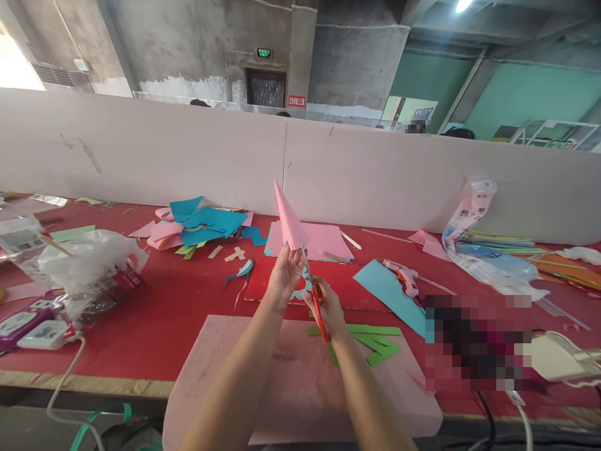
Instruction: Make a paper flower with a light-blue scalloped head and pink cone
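Note:
A pink paper cone (288,216) stands point-up in my left hand (286,273), whose fingers pinch its lower edge. My right hand (328,307) is wrapped round the orange handles of a pair of scissors (320,313). The scissor blades point up and meet the cone's bottom rim on its right side. Below the hands lies a red board (263,282) with a light blue paper shape (300,288) partly hidden by them. Green paper strips (380,341) are spread under my right forearm on a pink padded board (220,351).
Blue and pink paper scraps (206,222) are heaped at the back left. Pink sheets (323,238) lie behind the cone. To the right are a hot glue gun (404,275), a light blue sheet (382,294) and a plastic bag (488,263). A white partition (188,150) closes off the table's back.

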### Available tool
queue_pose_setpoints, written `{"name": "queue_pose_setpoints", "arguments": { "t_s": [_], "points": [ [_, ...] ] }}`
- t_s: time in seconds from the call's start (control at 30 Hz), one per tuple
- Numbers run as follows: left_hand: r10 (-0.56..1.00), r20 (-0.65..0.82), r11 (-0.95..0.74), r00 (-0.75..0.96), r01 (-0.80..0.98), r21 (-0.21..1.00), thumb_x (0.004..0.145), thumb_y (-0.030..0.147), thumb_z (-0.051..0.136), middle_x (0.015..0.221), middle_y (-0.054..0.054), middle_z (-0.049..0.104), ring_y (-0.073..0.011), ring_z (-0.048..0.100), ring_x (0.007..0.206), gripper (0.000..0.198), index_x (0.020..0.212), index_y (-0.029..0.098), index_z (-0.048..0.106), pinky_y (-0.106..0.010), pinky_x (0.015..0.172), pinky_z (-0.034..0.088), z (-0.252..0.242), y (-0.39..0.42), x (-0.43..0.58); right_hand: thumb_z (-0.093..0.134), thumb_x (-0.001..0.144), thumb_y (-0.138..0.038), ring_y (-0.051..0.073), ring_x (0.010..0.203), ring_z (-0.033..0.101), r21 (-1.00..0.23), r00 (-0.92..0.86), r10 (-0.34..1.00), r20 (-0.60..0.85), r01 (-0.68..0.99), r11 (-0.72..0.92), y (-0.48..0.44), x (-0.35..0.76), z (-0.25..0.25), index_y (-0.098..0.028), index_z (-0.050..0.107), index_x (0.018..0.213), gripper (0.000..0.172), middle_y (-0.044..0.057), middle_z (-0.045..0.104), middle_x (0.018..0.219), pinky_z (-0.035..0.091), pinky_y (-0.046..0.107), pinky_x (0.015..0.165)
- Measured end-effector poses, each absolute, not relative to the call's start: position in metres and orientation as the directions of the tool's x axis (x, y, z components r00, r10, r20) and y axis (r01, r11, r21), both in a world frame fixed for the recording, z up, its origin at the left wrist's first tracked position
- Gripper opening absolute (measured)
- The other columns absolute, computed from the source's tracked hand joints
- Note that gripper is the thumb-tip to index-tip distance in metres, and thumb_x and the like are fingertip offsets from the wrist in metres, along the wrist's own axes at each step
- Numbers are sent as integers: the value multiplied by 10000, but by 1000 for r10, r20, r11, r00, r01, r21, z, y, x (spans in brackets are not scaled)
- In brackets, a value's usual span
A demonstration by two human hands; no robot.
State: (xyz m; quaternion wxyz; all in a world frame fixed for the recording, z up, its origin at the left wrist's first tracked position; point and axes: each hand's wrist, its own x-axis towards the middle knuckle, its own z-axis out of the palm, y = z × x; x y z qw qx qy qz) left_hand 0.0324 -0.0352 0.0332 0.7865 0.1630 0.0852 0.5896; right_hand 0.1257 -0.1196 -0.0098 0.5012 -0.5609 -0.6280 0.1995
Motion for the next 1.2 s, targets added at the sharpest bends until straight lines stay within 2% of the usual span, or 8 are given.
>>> {"name": "queue_pose_setpoints", "arguments": {
  "t_s": [0.17, 0.33, 0.8, 0.93, 1.2],
  "points": [
    [955, 62, 246, 290, -892, 381, 806, 180, 528, 835, -7, 667, -88, 633, 763, 152, 937, 188, 606, -186, 729, 483, 28, -32, 34, 519, 764, -355, 128, 625, 491, -833, 156, 896, 415, 462, 305, -119, 125, -8, -172, 516, 992, 292, 2, 535, 714, 413, 228, 616],
    [950, 94, 243, 298, -894, 376, 809, 185, 526, 849, -8, 667, -86, 632, 785, 139, 924, 181, 605, -183, 743, 481, 25, -30, 35, 526, 754, -355, 111, 583, 468, -845, 176, 900, 399, 452, 287, -119, 126, -7, -173, 537, 957, 273, -16, 517, 668, 407, 207, 576],
    [944, 84, 267, 320, -887, 376, 801, 177, 528, 811, -18, 675, -93, 635, 779, 110, 875, 164, 609, -184, 740, 481, 19, -26, 36, 507, 767, -342, 147, 650, 562, -862, 182, 909, 375, 430, 269, -121, 125, -6, -181, 543, 984, 272, 23, 623, 750, 439, 228, 612],
    [948, 47, 272, 313, -881, 387, 801, 183, 530, 812, -14, 674, -91, 635, 776, 104, 869, 168, 608, -188, 760, 473, 18, -25, 36, 511, 771, -376, 159, 651, 563, -872, 190, 917, 352, 423, 247, -121, 124, -7, -184, 549, 952, 266, 16, 605, 672, 432, 227, 591],
    [943, 84, 266, 321, -884, 385, 806, 183, 523, 825, -13, 673, -86, 629, 785, 154, 933, 173, 609, -172, 726, 477, 17, -25, 36, 517, 753, -421, 100, 441, 404, -905, 205, 936, 287, 379, 194, -122, 122, -5, -187, 536, 909, 281, -24, 500, 582, 343, 210, 449]
  ]
}}
